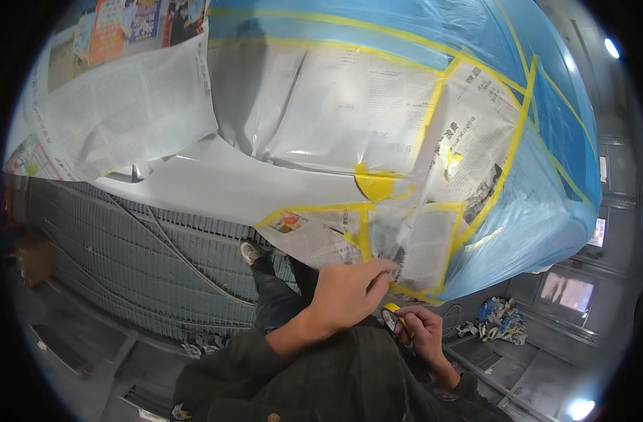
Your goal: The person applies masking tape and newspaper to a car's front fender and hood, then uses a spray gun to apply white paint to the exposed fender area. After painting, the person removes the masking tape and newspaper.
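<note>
My left hand point(349, 292) is closed at the lower edge of a masked vehicle body, thumb and forefinger together against the newspaper and clear film there. What it pinches, if anything, is too small to make out. Just to its right, my right hand point(425, 332) grips a roll of yellow masking tape point(392, 308). Above my hands, newspaper point(430, 243) is bordered by strips of yellow tape point(364, 235). A yellow taped patch point(375, 184) lies at the end of a bare pale grey panel point(230, 172).
Blue plastic film point(504, 246) wraps the body at the right and top. More newspaper point(135, 105) hangs at the left. Under me is a grated floor point(145, 260) with a hose point(170, 243) across it. Crumpled waste point(501, 320) is heaped at the right.
</note>
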A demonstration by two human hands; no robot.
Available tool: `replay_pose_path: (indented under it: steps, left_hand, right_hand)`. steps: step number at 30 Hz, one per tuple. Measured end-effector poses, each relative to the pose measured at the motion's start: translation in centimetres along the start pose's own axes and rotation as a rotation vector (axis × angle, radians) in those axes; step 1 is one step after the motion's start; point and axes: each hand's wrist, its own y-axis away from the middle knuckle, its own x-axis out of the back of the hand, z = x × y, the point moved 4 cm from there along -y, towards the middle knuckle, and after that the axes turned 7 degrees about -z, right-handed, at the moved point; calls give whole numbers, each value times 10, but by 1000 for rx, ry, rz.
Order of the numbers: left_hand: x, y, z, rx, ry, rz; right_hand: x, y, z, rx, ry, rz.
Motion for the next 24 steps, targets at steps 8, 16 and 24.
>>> replay_pose_path:
  steps: [8, 16, 24]
  left_hand:
    - [0, 57, -17, -19, 427, -388]
    - [34, 103, -26, 55, 525, -330]
    - [62, 139, -33, 41, 553, -197]
  right_hand:
    - [-56, 8, -62, 78, -7, -268]
    - [-88, -86, -177, 597, 1142, 265]
    - [-99, -166, -196, 461, 1293, 276]
